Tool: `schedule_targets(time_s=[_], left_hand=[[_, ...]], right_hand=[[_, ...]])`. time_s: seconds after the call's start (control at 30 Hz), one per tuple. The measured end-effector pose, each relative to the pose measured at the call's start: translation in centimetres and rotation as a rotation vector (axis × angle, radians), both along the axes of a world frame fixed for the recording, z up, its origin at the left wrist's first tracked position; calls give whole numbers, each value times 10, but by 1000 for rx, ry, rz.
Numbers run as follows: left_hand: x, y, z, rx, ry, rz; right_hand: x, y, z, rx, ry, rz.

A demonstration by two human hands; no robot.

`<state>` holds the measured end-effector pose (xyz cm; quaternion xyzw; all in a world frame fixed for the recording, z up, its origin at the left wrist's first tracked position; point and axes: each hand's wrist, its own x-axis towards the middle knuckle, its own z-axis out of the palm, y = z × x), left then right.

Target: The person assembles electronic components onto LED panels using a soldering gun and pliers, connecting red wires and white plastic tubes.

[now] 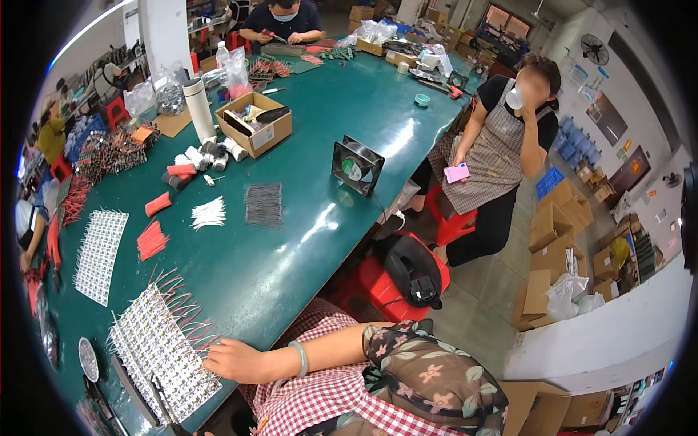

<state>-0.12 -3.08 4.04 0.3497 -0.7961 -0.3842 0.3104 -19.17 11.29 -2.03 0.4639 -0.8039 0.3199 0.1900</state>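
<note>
My right hand [238, 361], with a pale bangle at the wrist, rests at the right edge of a white panel of small circuit boards [156, 341]. Its fingers are bent and drawn together there; whatever they pinch is too small to make out. Thin red and white wires [178, 298] stick out from the panel's far and right edges. A slim dark tool [161, 403] reaches over the panel's near end from the lower edge. My left hand does not show.
Bundles of red wires [152, 240], white wires [209, 213] and dark wires [263, 205] lie beyond the panel. Another panel [102, 254] lies left. A black fan [357, 166] and cardboard box [254, 125] stand farther off. A person [502, 138] sits at right.
</note>
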Motion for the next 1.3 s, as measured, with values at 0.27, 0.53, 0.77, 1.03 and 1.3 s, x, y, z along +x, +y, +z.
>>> schedule_targets(time_s=[0.27,0.53,0.77,1.03,1.3], left_hand=[[-27,-20,-26,-52,-104,42],[-41,-15,-27,51,-140,101],[-57,-8,-32,153,-168,191],[-74,-11,-30,252,-215,261],[-98,0,-23,374,-277,290]], right_hand=[[-6,43,-4,-213,-206,73],[-9,50,-2,-308,-246,133],[-10,50,-7,-300,-301,137],[-12,50,3,-290,-357,134],[-59,42,30,-200,-147,-14]])
